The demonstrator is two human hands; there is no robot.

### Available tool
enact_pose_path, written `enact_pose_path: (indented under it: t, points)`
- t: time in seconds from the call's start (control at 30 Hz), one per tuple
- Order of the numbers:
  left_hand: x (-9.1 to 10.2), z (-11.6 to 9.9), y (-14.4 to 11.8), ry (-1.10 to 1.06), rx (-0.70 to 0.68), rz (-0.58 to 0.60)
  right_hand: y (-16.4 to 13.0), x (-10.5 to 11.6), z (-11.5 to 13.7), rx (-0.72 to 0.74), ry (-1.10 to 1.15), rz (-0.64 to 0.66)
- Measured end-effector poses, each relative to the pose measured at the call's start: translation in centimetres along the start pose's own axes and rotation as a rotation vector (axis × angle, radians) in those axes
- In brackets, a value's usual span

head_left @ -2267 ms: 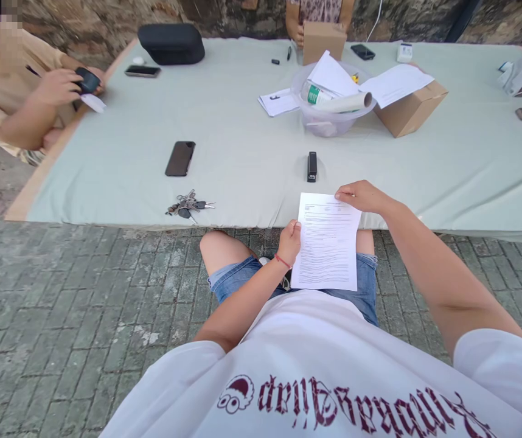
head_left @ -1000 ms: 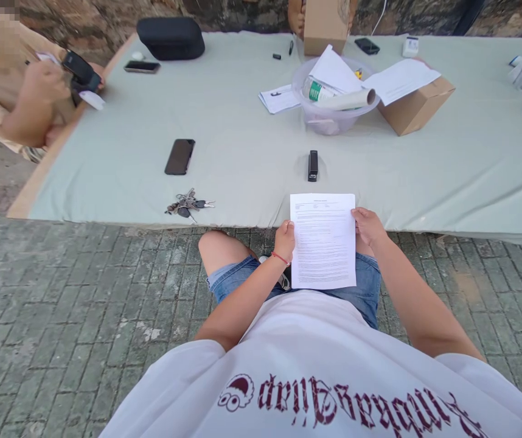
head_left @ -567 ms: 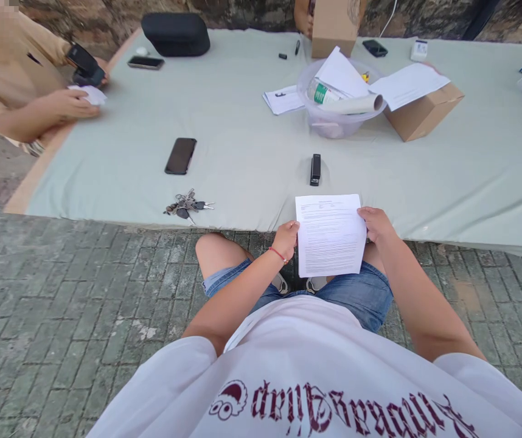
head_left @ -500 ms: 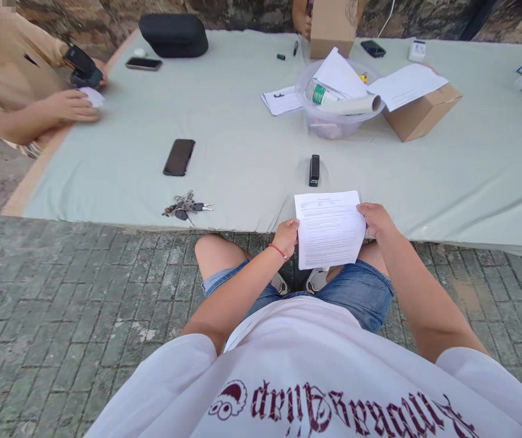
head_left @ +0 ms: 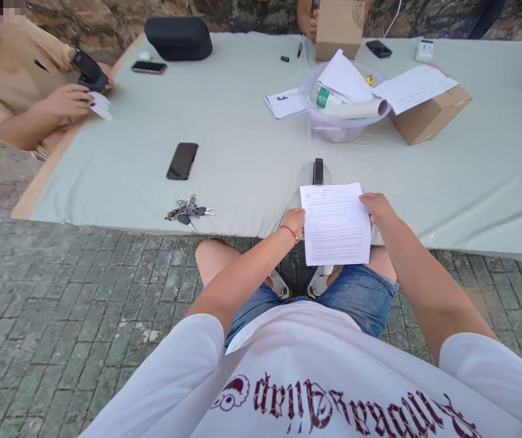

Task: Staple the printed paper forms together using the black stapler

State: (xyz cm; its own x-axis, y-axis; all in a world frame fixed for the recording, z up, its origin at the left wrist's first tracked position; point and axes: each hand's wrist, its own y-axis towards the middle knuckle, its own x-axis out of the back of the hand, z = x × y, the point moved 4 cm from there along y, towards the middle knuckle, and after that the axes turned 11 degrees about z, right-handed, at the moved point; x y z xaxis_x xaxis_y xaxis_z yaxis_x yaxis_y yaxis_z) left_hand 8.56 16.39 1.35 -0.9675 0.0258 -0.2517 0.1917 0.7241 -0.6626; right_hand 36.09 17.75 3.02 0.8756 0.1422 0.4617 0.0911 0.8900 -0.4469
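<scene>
we note a low table (head_left: 471,176) under pale green cloth, bearing a dark phone (head_left: 182,160), keys (head_left: 190,210), a black stapler (head_left: 318,171), a plastic bowl (head_left: 338,125), a cardboard box (head_left: 429,115) and a black case (head_left: 179,38).

Printed sheet (head_left: 336,224) held over near edge of desk (head_left: 252,146), left hand (head_left: 294,221) at its left edge, right hand (head_left: 377,207) at its right. Stapler (head_left: 318,171) on desk just behind sheet. Keys (head_left: 189,210) left of sheet near desk edge; phone (head_left: 182,160) behind keys. Bowl (head_left: 338,118) (papers and roll inside) behind stapler, cardboard box (head_left: 429,115) to its right. Another person's hands (head_left: 67,100) at desk's far left.
</scene>
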Motion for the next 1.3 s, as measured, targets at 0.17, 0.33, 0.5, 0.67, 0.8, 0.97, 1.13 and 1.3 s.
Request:
enact_pose_path:
  t: [0.17,0.33,0.5,0.67,0.8,0.97,1.13,1.3]
  points:
    - [-0.9,-0.3,1.0,0.008,0.028,-0.001,0.0,0.7,-1.7,-0.171,0.281,-0.141]
    - [-0.7,0.8,-0.4,0.075,0.093,0.090,0.2,1.4,-2.6,-0.242,0.280,-0.220]
    - [-0.4,2.3,-1.8,0.068,0.087,0.143,-0.2,1.6,-2.6,-0.201,0.159,-0.197]
    - [-0.6,2.6,-1.9,0.081,0.050,0.107,-1.2,3.1,-1.3,-0.213,-0.061,-0.325]
    - [-0.4,2.8,-2.1,0.112,0.030,0.111,0.3,3.7,2.4,-0.033,-0.295,-0.451]
    - [-0.3,3.1,-2.7,0.104,0.024,0.112,5.1,-0.3,8.9,0.276,-0.444,-0.281]
    - [-0.6,2.7,-3.0,0.079,0.022,0.115,9.4,-4.8,14.9,0.404,-0.570,-0.120]
    - [-0.4,3.1,-2.9,0.089,0.033,0.120,12.4,-7.8,15.9,0.378,-0.650,-0.014]
